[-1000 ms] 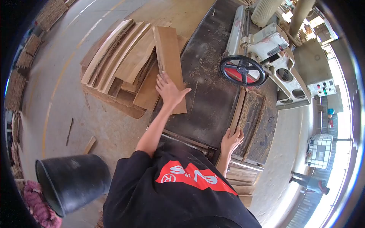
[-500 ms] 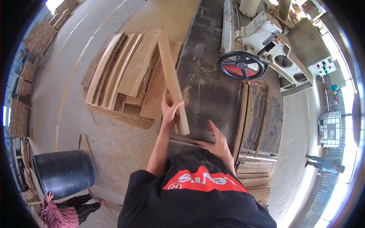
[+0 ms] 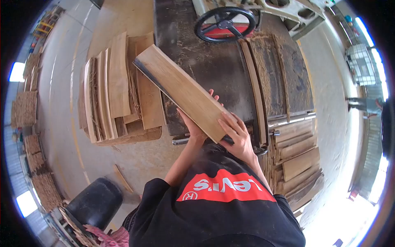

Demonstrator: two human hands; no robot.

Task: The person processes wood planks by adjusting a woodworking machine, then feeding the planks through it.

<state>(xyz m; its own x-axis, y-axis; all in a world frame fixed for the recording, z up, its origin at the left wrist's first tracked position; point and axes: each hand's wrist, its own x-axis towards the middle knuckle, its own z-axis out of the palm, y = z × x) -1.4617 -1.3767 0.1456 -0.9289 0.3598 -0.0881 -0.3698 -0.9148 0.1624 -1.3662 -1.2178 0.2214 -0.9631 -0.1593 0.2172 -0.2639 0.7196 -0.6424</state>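
A wooden board (image 3: 181, 92) slants over the dark machine table (image 3: 197, 49), its broad face up and a dark strip along its far left edge. My left hand (image 3: 194, 126) supports it from below, with the palm at the left edge and fingertips showing past the right edge. Across the near end lies my right hand (image 3: 238, 138), fingers on the top face and thumb at the end. Both hands are closed on this one board.
Left of the table is a stack of rough-edged boards (image 3: 119, 78). A black handwheel (image 3: 225, 24) stands ahead on the machine. More planks (image 3: 298, 158) lie at right, beyond a sawdust-covered surface (image 3: 267, 74). A black barrel (image 3: 96, 201) and a person's pink sleeve (image 3: 109, 236) are lower left.
The board has turned from edge-up to broad face up and swung further left at its far end. My right hand has come onto its near end. The view has shifted.
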